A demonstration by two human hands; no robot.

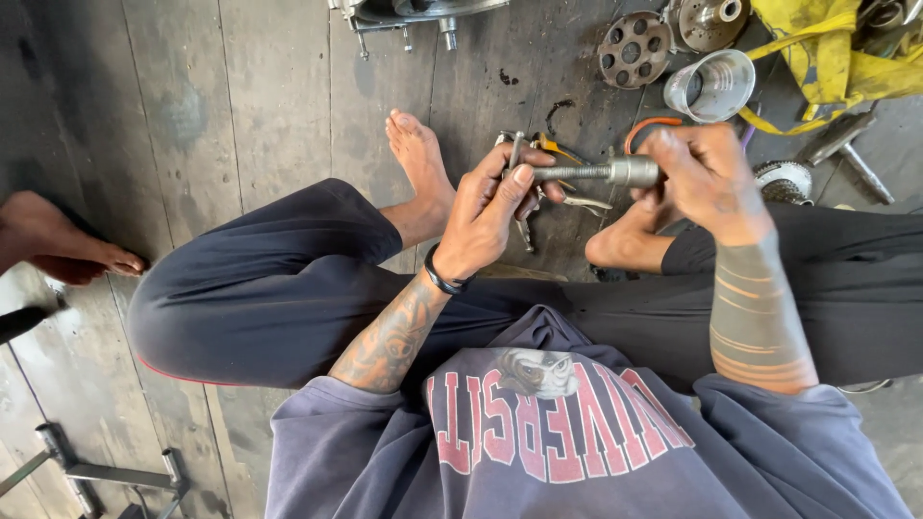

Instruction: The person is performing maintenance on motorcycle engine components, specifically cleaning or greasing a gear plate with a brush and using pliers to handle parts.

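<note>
Socket wrench point(596, 173) above scattered tools point(567, 197)

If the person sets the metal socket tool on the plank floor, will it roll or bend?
The socket tool looks like solid steel, so probably stiff and heavy for its size. Its round barrel suggests rolling, though the crossbar in the left hand may stop it. The right hand holds the socket end.

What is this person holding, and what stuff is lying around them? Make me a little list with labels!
Place: dark wooden plank floor, person sitting cross-legged
Left hand: grips the handle end of a metal socket wrench
Right hand: closed around the wrench's socket end
Under the hands: pliers and small tools
Further away: round metal disc with holes, shiny metal cup, yellow cloth
Far left: someone else's bare foot
</note>
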